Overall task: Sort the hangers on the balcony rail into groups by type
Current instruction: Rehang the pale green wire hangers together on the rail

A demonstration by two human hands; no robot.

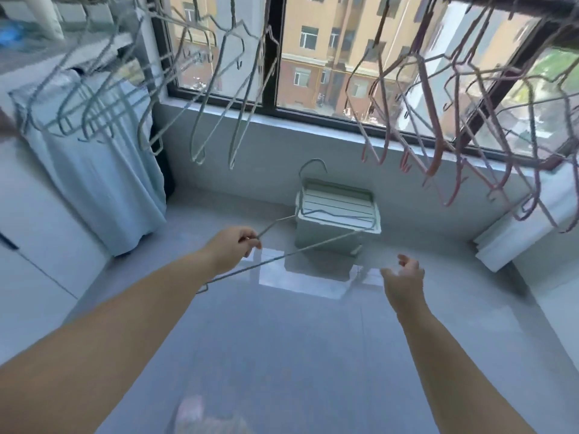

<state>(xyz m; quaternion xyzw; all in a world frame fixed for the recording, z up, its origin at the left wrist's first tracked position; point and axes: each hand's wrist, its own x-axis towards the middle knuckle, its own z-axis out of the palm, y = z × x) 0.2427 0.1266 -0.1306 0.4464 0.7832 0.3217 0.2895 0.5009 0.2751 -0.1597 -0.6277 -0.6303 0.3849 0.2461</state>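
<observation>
Grey wire hanger (pixel 275 262), centre frame, stretches from the left hand (pixel 233 249) across the box (pixel 319 233), with its hook rising at the box's far edge; whether it touches the box cannot be told. The left hand pinches one shoulder wire between thumb and fingers. The right hand (pixel 404 277) is spread and empty, lower right of the hanger and apart from it. Judged by its thin wire, the hanger is light and springy, likely to snag on others; best held at the hook neck or shoulder. Grey hangers (pixel 219 98) hang upper left, pink hangers (pixel 438 120) upper right.
</observation>
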